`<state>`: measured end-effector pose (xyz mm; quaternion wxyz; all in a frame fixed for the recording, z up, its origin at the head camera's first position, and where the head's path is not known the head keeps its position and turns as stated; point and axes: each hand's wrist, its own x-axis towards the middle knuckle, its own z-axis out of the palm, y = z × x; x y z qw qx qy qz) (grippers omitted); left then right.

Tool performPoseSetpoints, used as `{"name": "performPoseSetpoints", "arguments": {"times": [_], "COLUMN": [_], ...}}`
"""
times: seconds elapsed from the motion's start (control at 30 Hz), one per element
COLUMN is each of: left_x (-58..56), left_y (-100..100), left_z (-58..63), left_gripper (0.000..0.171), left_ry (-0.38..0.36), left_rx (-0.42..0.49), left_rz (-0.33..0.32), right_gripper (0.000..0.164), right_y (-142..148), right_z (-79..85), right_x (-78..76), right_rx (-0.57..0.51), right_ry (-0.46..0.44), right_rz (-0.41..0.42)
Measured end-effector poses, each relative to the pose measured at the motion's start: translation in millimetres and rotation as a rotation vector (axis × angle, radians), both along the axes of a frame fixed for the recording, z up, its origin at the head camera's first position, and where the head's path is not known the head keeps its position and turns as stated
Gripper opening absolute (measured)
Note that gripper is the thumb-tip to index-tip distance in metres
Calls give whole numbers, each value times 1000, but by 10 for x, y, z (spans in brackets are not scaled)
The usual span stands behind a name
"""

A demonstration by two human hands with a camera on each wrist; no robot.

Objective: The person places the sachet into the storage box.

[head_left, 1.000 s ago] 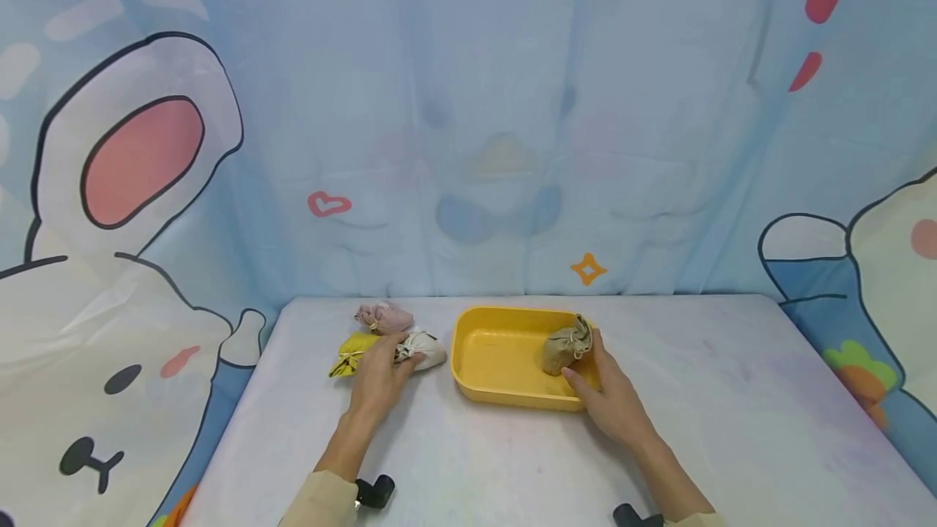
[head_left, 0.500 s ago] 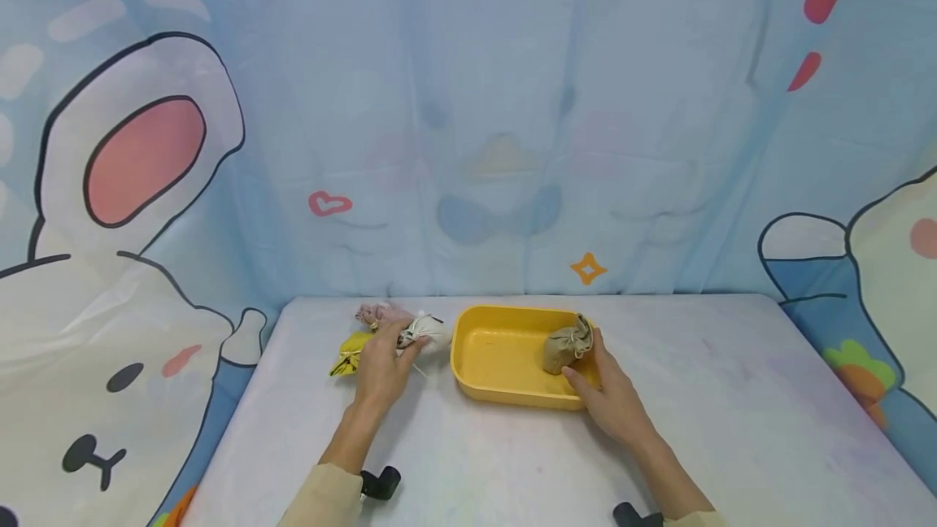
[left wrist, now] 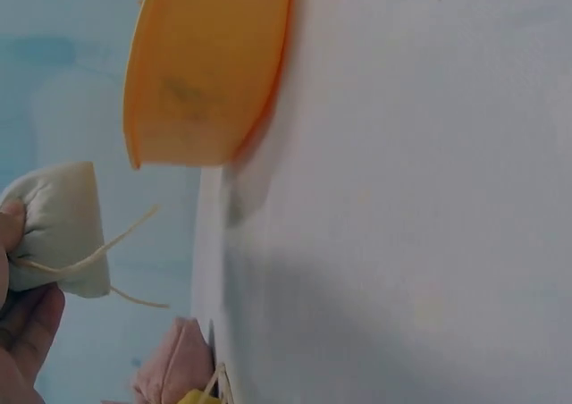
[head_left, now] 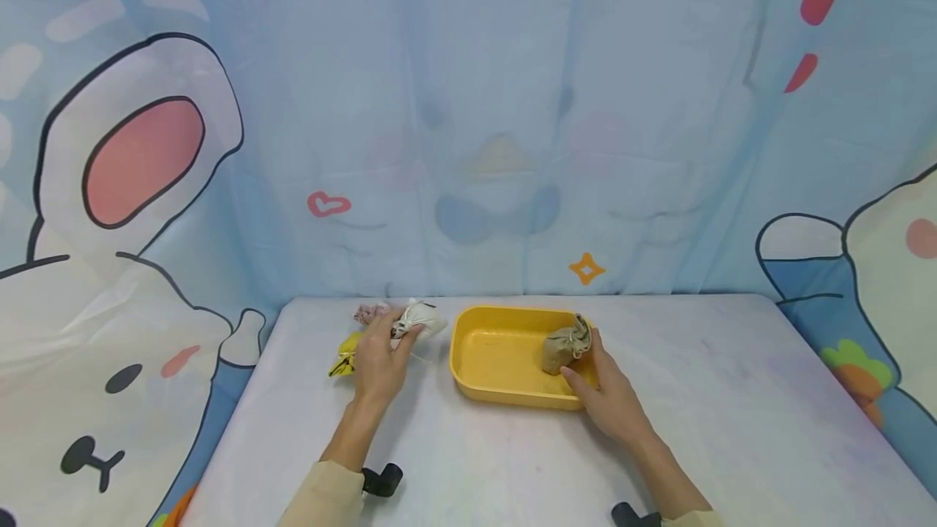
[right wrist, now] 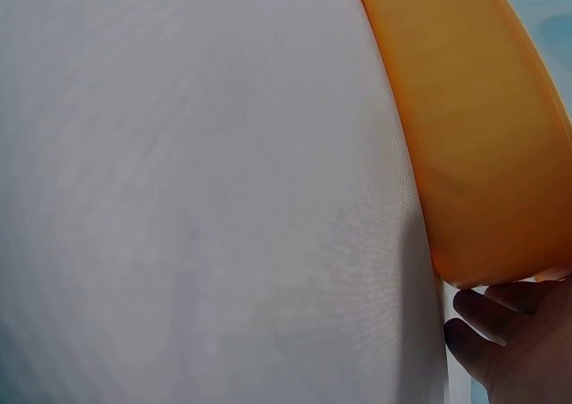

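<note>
In the head view, my left hand [head_left: 379,364] pinches a white drawstring pouch [head_left: 420,318] by its gathered neck. The left wrist view shows the same pouch [left wrist: 63,230] off the table, its loose cord ends dangling. At the right end of a yellow tray [head_left: 490,393], my right hand [head_left: 618,405] grips the wall, thumb over the rim and fingers outside. An olive-brown pouch [head_left: 562,350] sits inside the tray, near that thumb. Fingers [right wrist: 487,319] of my right hand touch the tray's end [right wrist: 487,180] in the right wrist view.
Partly behind my left hand lie a pink pouch [head_left: 371,312] and a yellow pouch [head_left: 346,354] with black markings. A pale cloth covers the table [head_left: 732,397]. A printed blue curtain [head_left: 498,120] hangs along the table's back edge.
My left hand has raised the white pouch off the table and slightly back, beside the tray's left end. The right hand, the tray and the olive-brown pouch stay where they were.
</note>
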<state>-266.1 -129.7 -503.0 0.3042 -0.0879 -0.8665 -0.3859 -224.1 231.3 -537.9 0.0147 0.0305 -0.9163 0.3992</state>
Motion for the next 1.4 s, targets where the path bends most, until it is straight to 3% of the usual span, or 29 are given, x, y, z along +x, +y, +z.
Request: {"name": "performPoseSetpoints", "arguments": {"times": [0.3,0.53,1.4], "left_x": [-7,-53,-182], "left_y": [286,496,873], "left_z": [36,59,49], "left_gripper": [38,38,40], "left_ry": [105,111,-97], "left_rx": [-14,-19,-143], "left_rz": [-146,-267,-350], "right_gripper": [97,96,97], "right_y": [4,-29,-14], "right_z": [-29,-11,5], "right_x": [2,24,29], "right_rx": [3,-5,12], "right_ry": [-17,-15,-19], "right_rz": [-14,-12,-23]}}
